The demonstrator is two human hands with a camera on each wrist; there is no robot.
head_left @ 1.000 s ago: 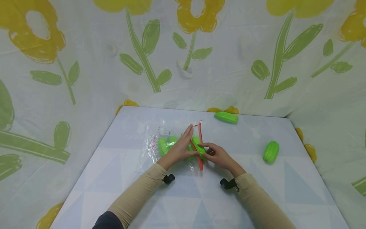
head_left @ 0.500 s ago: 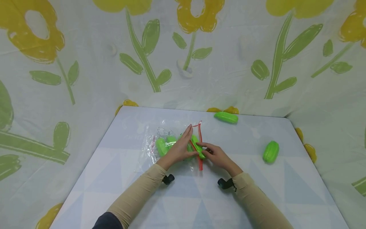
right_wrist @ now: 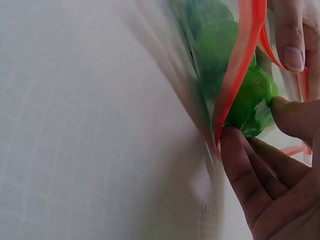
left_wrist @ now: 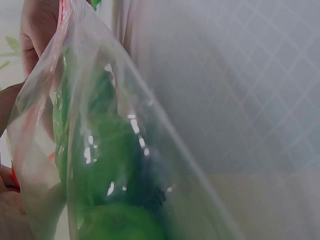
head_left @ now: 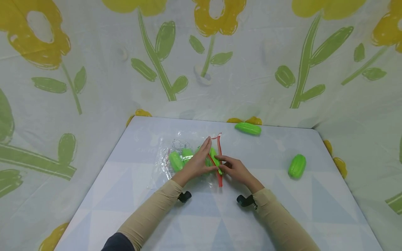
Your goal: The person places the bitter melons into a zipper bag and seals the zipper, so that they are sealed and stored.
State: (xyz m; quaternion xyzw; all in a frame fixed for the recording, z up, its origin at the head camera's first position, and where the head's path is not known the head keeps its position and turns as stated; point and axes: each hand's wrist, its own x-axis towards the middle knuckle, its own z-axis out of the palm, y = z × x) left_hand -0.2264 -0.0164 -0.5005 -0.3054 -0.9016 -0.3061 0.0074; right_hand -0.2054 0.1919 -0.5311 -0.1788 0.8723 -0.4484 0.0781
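A clear zip bag [head_left: 163,167] with a red-edged mouth lies on the table, with several green ribbed toy cucumbers [head_left: 176,161] inside. My left hand [head_left: 196,164] holds the bag's near rim at the mouth, its fingers pointing up and away. From the right, my right hand [head_left: 235,169] pinches another toy cucumber [right_wrist: 252,100], which sits in the mouth between the red zip edges [right_wrist: 240,65]. In the right wrist view, the thumb touches one side of it and fingertips are under its end. Through the film, the left wrist view shows green cucumbers [left_wrist: 107,150] stacked in a row.
Two more green toy cucumbers lie outside the bag: one at the table's far edge [head_left: 248,128], one toward the right [head_left: 297,166]. A flower-printed curtain [head_left: 245,66] surrounds the white and pale blue table [head_left: 270,223].
My right hand has moved slightly left, pushing the pinched cucumber farther into the bag mouth. The cucumbers inside have shifted left. My left hand has stayed nearly still.
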